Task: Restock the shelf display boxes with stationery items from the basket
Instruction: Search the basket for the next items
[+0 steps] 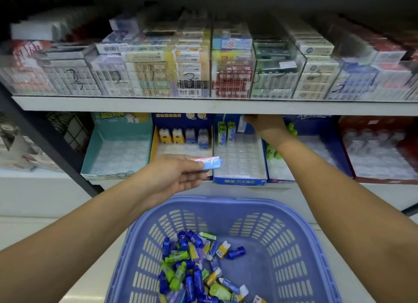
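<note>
At a white shop shelf [135, 105], we are standing over a lilac plastic basket [226, 204] with small stationery packets [192, 268] heaped in its bottom, our left hand [174, 176] pinching a pink-and-blue packet [209, 163] level in front of the lower display boxes. Our right hand [265, 124] is reaching under that shelf, fingers pinching a pale packet [242, 123] at the back of the blue display box [239, 181], beside upright packets [226, 134]. Clear bins [230, 81] of boxed goods are lining the shelf above.

Upper shelf: white board [203, 104] running the full width.
Bins: clear acrylic dividers [255, 76] on it, packed with small boxes, handwritten numbers on the fronts.
Upright: dark post [56, 144], left side.
Lower ledge: white [45, 189].
Light: dim above, brighter below.
</note>
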The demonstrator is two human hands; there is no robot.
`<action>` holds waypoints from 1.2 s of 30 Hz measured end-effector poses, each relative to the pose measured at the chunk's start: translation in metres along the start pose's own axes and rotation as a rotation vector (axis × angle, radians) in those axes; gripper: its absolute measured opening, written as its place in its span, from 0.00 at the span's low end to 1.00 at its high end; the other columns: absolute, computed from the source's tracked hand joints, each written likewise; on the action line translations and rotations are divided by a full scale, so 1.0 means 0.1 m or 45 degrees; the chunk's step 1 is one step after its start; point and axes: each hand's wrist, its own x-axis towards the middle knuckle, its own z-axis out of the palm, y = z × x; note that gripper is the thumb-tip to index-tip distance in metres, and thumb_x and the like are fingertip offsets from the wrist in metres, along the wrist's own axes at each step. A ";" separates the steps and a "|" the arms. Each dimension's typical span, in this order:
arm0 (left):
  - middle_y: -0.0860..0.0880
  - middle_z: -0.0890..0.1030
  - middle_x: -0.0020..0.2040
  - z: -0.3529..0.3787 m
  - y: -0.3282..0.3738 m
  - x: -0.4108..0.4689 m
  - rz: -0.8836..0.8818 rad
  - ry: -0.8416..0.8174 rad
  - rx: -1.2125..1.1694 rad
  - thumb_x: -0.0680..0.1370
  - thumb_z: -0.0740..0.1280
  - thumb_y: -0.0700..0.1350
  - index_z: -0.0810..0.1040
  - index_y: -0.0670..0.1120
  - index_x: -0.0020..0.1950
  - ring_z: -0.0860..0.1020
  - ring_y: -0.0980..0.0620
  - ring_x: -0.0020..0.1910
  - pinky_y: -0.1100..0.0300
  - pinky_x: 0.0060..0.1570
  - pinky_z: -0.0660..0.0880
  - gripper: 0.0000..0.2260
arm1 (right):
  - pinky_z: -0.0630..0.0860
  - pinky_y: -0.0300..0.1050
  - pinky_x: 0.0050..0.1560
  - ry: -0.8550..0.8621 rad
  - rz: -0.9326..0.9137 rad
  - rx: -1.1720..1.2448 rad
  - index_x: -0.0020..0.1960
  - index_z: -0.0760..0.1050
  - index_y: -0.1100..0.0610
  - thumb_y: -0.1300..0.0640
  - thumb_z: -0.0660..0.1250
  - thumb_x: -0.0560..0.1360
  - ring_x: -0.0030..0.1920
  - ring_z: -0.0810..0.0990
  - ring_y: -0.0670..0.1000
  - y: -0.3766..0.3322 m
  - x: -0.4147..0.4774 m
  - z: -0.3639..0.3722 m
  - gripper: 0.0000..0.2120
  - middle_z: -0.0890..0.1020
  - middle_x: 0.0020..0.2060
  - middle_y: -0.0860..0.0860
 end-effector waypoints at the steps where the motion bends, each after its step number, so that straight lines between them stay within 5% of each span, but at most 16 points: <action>1: 0.44 0.84 0.41 0.00 -0.01 0.01 -0.011 0.001 -0.012 0.77 0.65 0.36 0.78 0.39 0.50 0.83 0.54 0.37 0.64 0.40 0.80 0.04 | 0.66 0.41 0.54 -0.025 0.009 -0.020 0.60 0.75 0.61 0.52 0.65 0.77 0.60 0.75 0.57 0.01 0.02 0.00 0.16 0.78 0.58 0.58; 6: 0.40 0.83 0.49 0.00 -0.02 0.05 -0.027 0.019 -0.118 0.79 0.62 0.35 0.78 0.38 0.53 0.84 0.50 0.44 0.61 0.45 0.81 0.06 | 0.66 0.39 0.51 -0.167 0.000 -0.219 0.56 0.78 0.58 0.54 0.65 0.77 0.58 0.75 0.55 -0.01 0.05 0.04 0.11 0.79 0.57 0.55; 12: 0.49 0.83 0.34 0.05 -0.05 0.09 0.008 0.071 -0.159 0.77 0.65 0.35 0.81 0.42 0.47 0.80 0.53 0.39 0.65 0.39 0.81 0.06 | 0.65 0.39 0.52 -0.176 0.003 -0.355 0.61 0.75 0.58 0.53 0.64 0.78 0.61 0.74 0.57 -0.13 -0.09 -0.02 0.14 0.76 0.62 0.56; 15: 0.46 0.83 0.42 0.07 -0.10 0.13 0.039 0.079 -0.157 0.77 0.65 0.35 0.80 0.42 0.48 0.81 0.52 0.42 0.65 0.41 0.81 0.05 | 0.74 0.41 0.42 0.038 0.005 0.141 0.48 0.78 0.58 0.55 0.69 0.73 0.44 0.81 0.52 -0.24 -0.48 -0.03 0.07 0.81 0.46 0.56; 17: 0.46 0.83 0.45 0.09 -0.13 0.16 0.087 0.073 -0.167 0.77 0.65 0.35 0.79 0.41 0.51 0.82 0.52 0.44 0.65 0.42 0.81 0.06 | 0.79 0.38 0.35 -0.175 0.019 0.707 0.43 0.79 0.57 0.56 0.71 0.73 0.32 0.80 0.46 -0.36 -0.86 -0.01 0.04 0.82 0.39 0.55; 19: 0.45 0.84 0.48 0.14 -0.15 0.17 0.139 0.064 -0.138 0.77 0.65 0.36 0.79 0.41 0.54 0.83 0.53 0.45 0.65 0.44 0.80 0.07 | 0.79 0.35 0.36 -0.436 -0.005 0.939 0.45 0.80 0.56 0.59 0.70 0.73 0.32 0.81 0.45 -0.42 -1.17 0.04 0.01 0.83 0.38 0.55; 22: 0.43 0.83 0.53 0.23 -0.17 0.19 0.218 0.065 -0.050 0.78 0.65 0.38 0.78 0.40 0.58 0.82 0.52 0.49 0.64 0.48 0.80 0.09 | 0.79 0.35 0.37 -0.367 -0.063 0.978 0.48 0.79 0.60 0.65 0.70 0.73 0.33 0.81 0.46 -0.44 -1.28 0.07 0.05 0.83 0.38 0.55; 24: 0.43 0.81 0.55 0.27 -0.19 0.23 0.305 0.113 0.220 0.78 0.65 0.39 0.76 0.40 0.60 0.81 0.50 0.52 0.60 0.54 0.79 0.11 | 0.80 0.38 0.38 -0.162 -0.040 0.934 0.48 0.77 0.60 0.66 0.70 0.72 0.34 0.82 0.50 -0.39 -1.17 0.01 0.07 0.82 0.37 0.53; 27: 0.47 0.73 0.68 0.28 -0.26 0.27 0.487 0.063 1.029 0.79 0.64 0.44 0.68 0.45 0.71 0.74 0.50 0.64 0.59 0.66 0.68 0.20 | 0.80 0.45 0.44 0.221 -0.117 0.622 0.44 0.78 0.57 0.65 0.71 0.70 0.40 0.82 0.52 -0.21 -0.90 -0.13 0.05 0.83 0.38 0.52; 29: 0.50 0.63 0.76 0.28 -0.36 0.29 0.566 -0.047 1.529 0.80 0.62 0.47 0.59 0.47 0.77 0.64 0.52 0.72 0.65 0.68 0.59 0.26 | 0.76 0.37 0.47 0.318 -0.212 0.377 0.48 0.80 0.63 0.64 0.69 0.72 0.46 0.82 0.53 -0.09 -0.70 -0.16 0.05 0.84 0.44 0.57; 31: 0.49 0.53 0.78 0.29 -0.47 0.30 0.621 -0.167 1.864 0.81 0.60 0.47 0.50 0.46 0.78 0.53 0.53 0.77 0.65 0.71 0.51 0.30 | 0.69 0.26 0.46 0.317 -0.202 0.180 0.52 0.80 0.64 0.64 0.67 0.74 0.49 0.81 0.51 -0.01 -0.50 -0.12 0.08 0.84 0.49 0.59; 34: 0.49 0.45 0.79 0.32 -0.57 0.30 0.605 -0.219 2.052 0.81 0.59 0.48 0.44 0.45 0.78 0.46 0.53 0.77 0.62 0.75 0.48 0.32 | 0.72 0.43 0.57 0.194 -0.164 0.074 0.55 0.77 0.65 0.64 0.65 0.76 0.54 0.79 0.57 0.03 -0.30 -0.01 0.09 0.82 0.52 0.60; 36: 0.49 0.44 0.79 0.32 -0.56 0.30 0.602 -0.210 2.056 0.81 0.59 0.48 0.43 0.45 0.78 0.45 0.53 0.77 0.62 0.74 0.48 0.33 | 0.70 0.40 0.51 0.121 -0.221 -0.058 0.53 0.78 0.64 0.63 0.66 0.75 0.52 0.79 0.57 0.04 -0.24 0.04 0.08 0.82 0.51 0.60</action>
